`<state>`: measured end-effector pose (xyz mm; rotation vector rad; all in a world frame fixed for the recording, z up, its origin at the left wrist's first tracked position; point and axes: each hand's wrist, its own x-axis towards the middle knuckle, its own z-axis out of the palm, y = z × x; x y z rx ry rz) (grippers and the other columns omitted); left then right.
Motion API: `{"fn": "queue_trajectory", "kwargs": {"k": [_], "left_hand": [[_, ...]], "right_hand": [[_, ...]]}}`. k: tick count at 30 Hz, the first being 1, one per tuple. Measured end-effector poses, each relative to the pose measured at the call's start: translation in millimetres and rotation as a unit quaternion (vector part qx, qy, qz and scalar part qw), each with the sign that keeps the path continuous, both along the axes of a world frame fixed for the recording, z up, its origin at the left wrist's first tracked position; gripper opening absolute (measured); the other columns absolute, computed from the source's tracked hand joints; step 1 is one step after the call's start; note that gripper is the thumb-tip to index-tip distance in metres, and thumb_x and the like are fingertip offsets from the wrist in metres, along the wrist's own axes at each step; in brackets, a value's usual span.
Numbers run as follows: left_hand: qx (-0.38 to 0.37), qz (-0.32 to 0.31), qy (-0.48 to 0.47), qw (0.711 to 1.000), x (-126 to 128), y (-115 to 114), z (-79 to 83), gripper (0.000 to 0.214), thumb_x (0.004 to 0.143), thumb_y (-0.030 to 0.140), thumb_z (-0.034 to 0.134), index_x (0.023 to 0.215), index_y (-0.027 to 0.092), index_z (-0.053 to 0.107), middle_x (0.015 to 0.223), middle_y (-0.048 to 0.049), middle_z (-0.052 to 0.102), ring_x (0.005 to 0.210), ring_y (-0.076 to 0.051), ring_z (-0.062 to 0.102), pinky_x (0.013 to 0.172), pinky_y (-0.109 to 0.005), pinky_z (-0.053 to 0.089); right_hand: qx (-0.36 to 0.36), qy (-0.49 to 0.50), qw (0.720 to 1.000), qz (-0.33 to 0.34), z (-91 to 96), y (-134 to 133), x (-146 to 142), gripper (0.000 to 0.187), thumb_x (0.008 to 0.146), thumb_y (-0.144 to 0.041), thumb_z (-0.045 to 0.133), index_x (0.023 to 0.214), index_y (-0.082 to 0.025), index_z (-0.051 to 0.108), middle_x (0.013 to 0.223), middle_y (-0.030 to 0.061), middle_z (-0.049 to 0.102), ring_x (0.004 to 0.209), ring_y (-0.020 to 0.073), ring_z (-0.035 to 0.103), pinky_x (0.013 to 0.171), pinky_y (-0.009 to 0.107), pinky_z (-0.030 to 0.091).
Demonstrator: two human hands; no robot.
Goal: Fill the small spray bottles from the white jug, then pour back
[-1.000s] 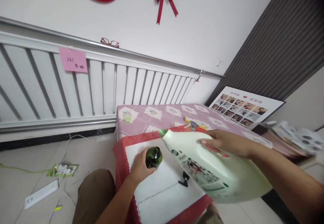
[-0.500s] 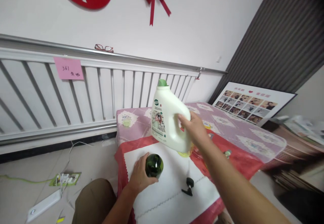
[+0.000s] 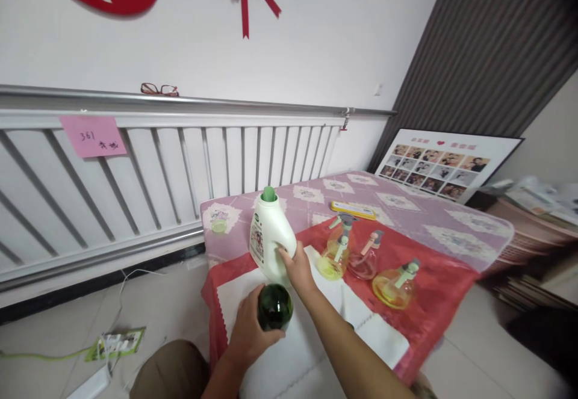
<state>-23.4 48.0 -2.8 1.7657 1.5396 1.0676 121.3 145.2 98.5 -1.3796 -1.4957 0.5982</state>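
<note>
Standing upright at the far edge of the white cloth point(image 3: 316, 333), the white plastic detergent jug point(image 3: 266, 239) with its green cap has the right hand point(image 3: 295, 266) wrapped round its handle, fingers pressed against it. Just in front, the left hand point(image 3: 246, 333) clasps the dark green round bottle point(image 3: 275, 307), fingers curled about its side. Its contents cannot be told. On the red cloth point(image 3: 433, 278) to the right stand three clear spray bottles. The nearest clear trigger bottle point(image 3: 335, 254) holds yellow liquid low down, the middle clear bottle point(image 3: 363, 259) a pinkish one, and the round clear flask point(image 3: 395, 284) more yellow liquid.
</note>
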Motion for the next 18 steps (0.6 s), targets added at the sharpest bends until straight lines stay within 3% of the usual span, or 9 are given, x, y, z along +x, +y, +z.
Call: {"fn": "queue_trajectory", "kwargs": {"k": [6,12,15,18], "left_hand": [[0.014,0.011,0.000,1.000,-1,-2,-3.6,0.092,0.054,0.023,0.074,0.137,0.022,0.035,0.141,-0.0116,0.050,0.130,-0.034,0.045,0.111,-0.050,0.034],[0.025,-0.005,-0.006,1.000,-4,-3,-1.5,0.089,0.058,0.025,0.075,0.138,0.020,0.034,0.140,-0.0123,0.051,0.128,-0.032,0.047,0.110,-0.049,0.035],[0.021,-0.014,-0.011,1.000,-5,-3,0.9,0.088,0.060,0.025,0.075,0.137,0.021,0.034,0.138,-0.0117,0.052,0.126,-0.030,0.050,0.109,-0.049,0.036],[0.013,-0.008,-0.010,1.000,-4,-3,3.2,0.090,0.059,0.026,0.076,0.137,0.022,0.034,0.139,-0.0108,0.052,0.126,-0.030,0.050,0.109,-0.048,0.037]], "right_hand": [[-0.008,0.003,1.000,0.015,-3.9,-38,36,0.035,0.079,-0.040,0.057,0.108,-0.021,0.058,0.111,0.0089,0.066,0.099,0.0223,0.063,0.082,0.035,0.051],[-0.057,-0.014,0.996,-0.070,-24.2,-121,115,0.031,0.086,-0.046,0.048,0.100,-0.020,0.057,0.091,0.0095,0.069,0.083,0.0245,0.067,0.077,0.039,0.054],[-0.081,-0.115,0.985,-0.102,-37.9,-150,139,0.029,0.089,-0.038,0.040,0.102,-0.019,0.058,0.096,0.0122,0.069,0.086,0.0262,0.067,0.081,0.042,0.054],[-0.091,-0.215,0.969,-0.083,-48.4,-159,144,0.031,0.085,-0.021,0.037,0.105,-0.022,0.061,0.105,0.0120,0.068,0.099,0.0261,0.064,0.091,0.042,0.050]]}}
